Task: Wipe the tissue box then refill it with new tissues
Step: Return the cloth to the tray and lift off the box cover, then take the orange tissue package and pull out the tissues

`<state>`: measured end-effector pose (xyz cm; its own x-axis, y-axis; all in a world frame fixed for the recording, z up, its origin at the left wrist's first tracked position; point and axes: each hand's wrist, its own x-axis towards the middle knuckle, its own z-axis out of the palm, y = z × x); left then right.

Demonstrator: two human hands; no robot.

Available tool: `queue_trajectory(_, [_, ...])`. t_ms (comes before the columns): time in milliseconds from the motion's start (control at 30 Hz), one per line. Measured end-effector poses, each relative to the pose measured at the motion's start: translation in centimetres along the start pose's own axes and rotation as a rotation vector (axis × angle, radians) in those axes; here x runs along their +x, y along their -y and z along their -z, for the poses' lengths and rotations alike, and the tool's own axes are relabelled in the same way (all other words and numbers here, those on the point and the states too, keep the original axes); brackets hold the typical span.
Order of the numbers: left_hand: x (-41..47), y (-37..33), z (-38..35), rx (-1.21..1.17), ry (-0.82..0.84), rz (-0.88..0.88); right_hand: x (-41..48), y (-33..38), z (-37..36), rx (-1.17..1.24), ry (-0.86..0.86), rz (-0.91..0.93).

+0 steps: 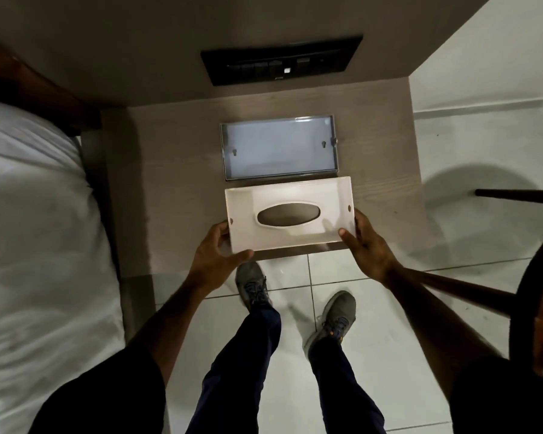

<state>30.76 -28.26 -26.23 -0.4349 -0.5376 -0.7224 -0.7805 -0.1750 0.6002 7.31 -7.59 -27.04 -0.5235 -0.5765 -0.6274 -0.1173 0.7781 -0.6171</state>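
Note:
The white tissue box cover (326,202) lies upside down near the front edge of the bedside table (170,158), its oval slot facing down and its inside empty. My left hand (215,252) grips its left end, thumb on the near rim. My right hand (365,242) grips its right end. Just behind it rests the box's clear, grey-rimmed base tray (278,145), also empty. No tissues or cloth are in view.
A black switch panel (281,59) is set in the wall behind the table. A bed with white sheets (35,230) runs along the left. A dark round wooden stool or table (527,292) stands at right. My feet are on white floor tiles below.

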Motion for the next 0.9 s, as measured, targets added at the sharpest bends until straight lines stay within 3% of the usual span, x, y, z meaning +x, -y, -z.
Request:
queue_trajectory(67, [-0.4, -0.8, 0.2, 0.054, 0.002, -0.006, -0.5, 1.0, 0.4, 0.057, -0.001, 0.002])
queue_trajectory(167, [-2.5, -3.9, -0.2, 0.152, -0.15, 0.011, -3.9, 1.1, 1.8, 0.088, -0.183, -0.078])
queue_trajectory(233, [-4.6, -6.7, -1.6, 0.208, -0.22, -0.162, -7.4, 0.7, 3.0, 0.106, -0.321, -0.051])
queue_trajectory(333, [-8.1, -12.1, -7.9, 0.263, -0.038, -0.442, -14.2, -1.0, 5.8, 0.128, -0.565, -0.004])
queue_trajectory(467, [-14.4, -19.1, -21.9, 0.355, 0.212, -0.946, -23.4, -5.4, 10.0, 0.232, -0.939, -0.135])
queue_trajectory(533, [-17.7, -21.8, -30.1, 0.476, 0.355, -1.116, -27.3, -9.4, 11.8, 0.313, -1.115, -0.226])
queue_trajectory(633, [-20.6, -23.6, -41.0, 0.747, 0.584, -1.222, -31.4, -15.0, 13.8, 0.499, -1.249, -0.382])
queue_trajectory(700, [-21.6, -23.7, -47.4, 0.958, 0.636, -1.266, -33.1, -19.0, 15.3, 0.617, -1.282, -0.419])
queue_trajectory(900, [-22.5, -23.0, -56.8, 1.453, 0.517, -1.21, -35.4, -26.4, 17.7, 0.935, -1.285, -0.497])
